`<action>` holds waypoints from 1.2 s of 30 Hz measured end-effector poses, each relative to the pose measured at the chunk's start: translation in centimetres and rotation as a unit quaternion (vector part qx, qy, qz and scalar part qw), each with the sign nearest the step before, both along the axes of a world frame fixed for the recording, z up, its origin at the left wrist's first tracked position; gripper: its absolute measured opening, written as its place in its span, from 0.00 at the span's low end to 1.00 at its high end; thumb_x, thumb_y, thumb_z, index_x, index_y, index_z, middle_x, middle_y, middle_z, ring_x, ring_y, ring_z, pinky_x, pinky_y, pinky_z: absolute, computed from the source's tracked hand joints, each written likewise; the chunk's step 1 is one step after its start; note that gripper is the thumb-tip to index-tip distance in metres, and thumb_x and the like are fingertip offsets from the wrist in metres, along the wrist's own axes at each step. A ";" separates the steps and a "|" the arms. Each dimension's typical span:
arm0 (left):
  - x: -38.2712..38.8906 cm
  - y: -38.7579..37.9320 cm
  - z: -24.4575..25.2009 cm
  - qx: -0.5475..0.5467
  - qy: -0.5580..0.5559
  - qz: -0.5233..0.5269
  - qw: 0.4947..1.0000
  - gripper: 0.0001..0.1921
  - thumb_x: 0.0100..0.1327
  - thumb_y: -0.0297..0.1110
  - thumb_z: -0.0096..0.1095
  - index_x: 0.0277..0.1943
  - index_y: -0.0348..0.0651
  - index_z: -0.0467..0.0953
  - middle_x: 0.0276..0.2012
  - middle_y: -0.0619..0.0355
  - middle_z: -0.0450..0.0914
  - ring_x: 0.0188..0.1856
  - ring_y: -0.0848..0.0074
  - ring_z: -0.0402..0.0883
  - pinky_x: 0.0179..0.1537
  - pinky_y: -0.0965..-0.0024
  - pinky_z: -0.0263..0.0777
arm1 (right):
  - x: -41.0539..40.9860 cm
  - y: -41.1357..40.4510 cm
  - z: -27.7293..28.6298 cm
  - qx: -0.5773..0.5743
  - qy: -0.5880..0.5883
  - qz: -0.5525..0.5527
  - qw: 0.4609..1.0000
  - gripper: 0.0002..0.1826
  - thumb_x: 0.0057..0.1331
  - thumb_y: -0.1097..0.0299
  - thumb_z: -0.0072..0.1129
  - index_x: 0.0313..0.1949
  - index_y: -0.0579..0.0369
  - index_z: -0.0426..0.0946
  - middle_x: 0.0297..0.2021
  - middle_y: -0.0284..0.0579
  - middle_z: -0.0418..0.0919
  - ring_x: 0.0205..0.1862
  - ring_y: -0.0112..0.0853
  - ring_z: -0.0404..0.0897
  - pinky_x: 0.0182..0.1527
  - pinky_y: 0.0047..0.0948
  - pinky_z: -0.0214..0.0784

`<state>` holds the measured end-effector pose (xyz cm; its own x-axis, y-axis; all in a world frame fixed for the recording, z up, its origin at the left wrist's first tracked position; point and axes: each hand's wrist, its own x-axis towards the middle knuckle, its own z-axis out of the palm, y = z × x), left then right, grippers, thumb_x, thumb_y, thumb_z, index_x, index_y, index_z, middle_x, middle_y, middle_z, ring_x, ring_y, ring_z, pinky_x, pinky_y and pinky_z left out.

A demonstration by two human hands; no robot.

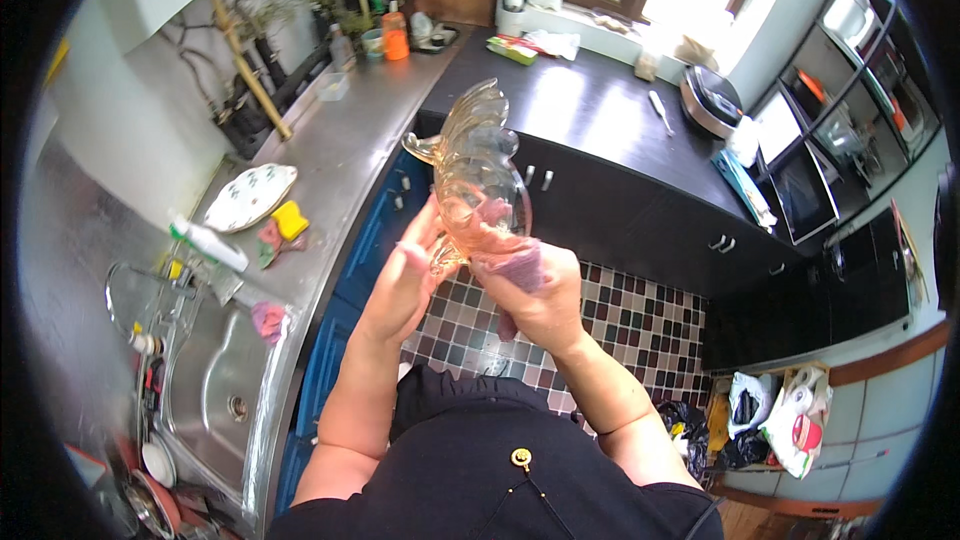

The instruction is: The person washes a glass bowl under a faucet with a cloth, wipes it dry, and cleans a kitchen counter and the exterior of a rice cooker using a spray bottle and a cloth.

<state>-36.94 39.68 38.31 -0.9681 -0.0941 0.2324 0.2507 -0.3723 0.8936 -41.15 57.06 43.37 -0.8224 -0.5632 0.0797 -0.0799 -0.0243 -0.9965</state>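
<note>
An amber-tinted clear glass dish [480, 157] with a scalloped, fish-like outline is held up in front of me, tilted on its side. My left hand [405, 270] grips its lower left part, near a curled glass projection. Bunched in my right hand [551, 296] is a pink-mauve cloth [517, 259], pressed against the lower right of the glass. Part of the cloth shows through the dish. The fingers of my right hand are partly hidden by the cloth.
Left, a steel counter [337, 142] carries a patterned oval dish [251, 197], yellow sponge [290, 220], white spray bottle [210, 244] and a sink [217, 367]. The dark counter [600, 112] ahead holds a rice cooker [709, 101] and a white-handled utensil [661, 112]. Bags [795, 420] stand lower right.
</note>
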 end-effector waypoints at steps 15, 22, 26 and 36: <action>-26.8 5.4 -7.2 0.273 -0.147 -0.159 0.937 0.35 0.56 0.23 0.50 0.69 0.42 0.55 0.55 0.44 0.76 0.56 0.60 0.78 0.61 0.59 0.70 | -24.3 5.8 -5.3 0.291 0.421 0.106 0.853 0.21 0.63 0.62 0.63 0.51 0.64 0.76 0.54 0.56 0.74 0.60 0.50 0.70 0.63 0.45 0.61; -41.7 4.2 -8.2 0.225 -0.173 -0.225 0.932 0.43 0.54 0.26 0.50 0.75 0.50 0.45 0.58 0.39 0.73 0.58 0.57 0.77 0.53 0.49 0.78 | -40.2 7.6 -2.9 0.339 -0.063 -0.124 0.930 0.15 0.68 0.64 0.53 0.47 0.63 0.76 0.49 0.58 0.75 0.43 0.49 0.80 0.45 0.41 0.75; -47.4 5.0 -8.0 0.160 -0.218 -0.249 0.930 0.45 0.52 0.25 0.50 0.75 0.50 0.44 0.59 0.37 0.72 0.61 0.55 0.74 0.53 0.48 0.78 | -51.7 9.2 -8.5 0.409 0.410 -0.254 0.774 0.09 0.63 0.72 0.58 0.41 0.59 0.70 0.40 0.54 0.72 0.41 0.51 0.78 0.41 0.44 0.73; -58.7 6.7 -9.8 0.147 -0.250 -0.232 0.928 0.45 0.53 0.22 0.51 0.75 0.50 0.44 0.57 0.50 0.73 0.51 0.63 0.81 0.42 0.54 0.85 | -60.3 7.1 -10.3 0.197 0.236 0.172 0.936 0.13 0.65 0.67 0.57 0.46 0.57 0.72 0.46 0.55 0.70 0.53 0.48 0.71 0.56 0.44 0.65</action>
<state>-95.65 46.41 28.50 -0.9004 0.3713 -0.2268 -0.4163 -0.5837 0.6972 -101.49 64.18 33.09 -0.5125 -0.8504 0.1189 -0.5678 0.2317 -0.7899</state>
